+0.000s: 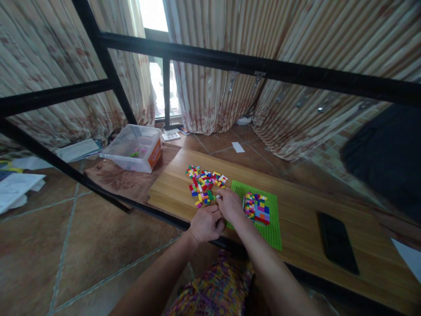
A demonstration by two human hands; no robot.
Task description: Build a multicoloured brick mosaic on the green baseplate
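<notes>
Loose small plastic bricks of many colours [204, 181] lie spread on the brown wooden table [174, 188], just beyond the left hand [206, 224] and the right hand [230, 205]. Fingers of both hands are bent; whether they are clamped on a brick, I cannot tell. A careless sweep could push bricks over the near edge, and the right forearm [259, 243], crossing the bright green studded plate [273, 228], could shift it or loosen its multicoloured brick block [256, 208].

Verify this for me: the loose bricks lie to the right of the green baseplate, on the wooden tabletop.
Wrong side: in the head view, the loose bricks lie to the left of the green baseplate, on the wooden tabletop.
</notes>
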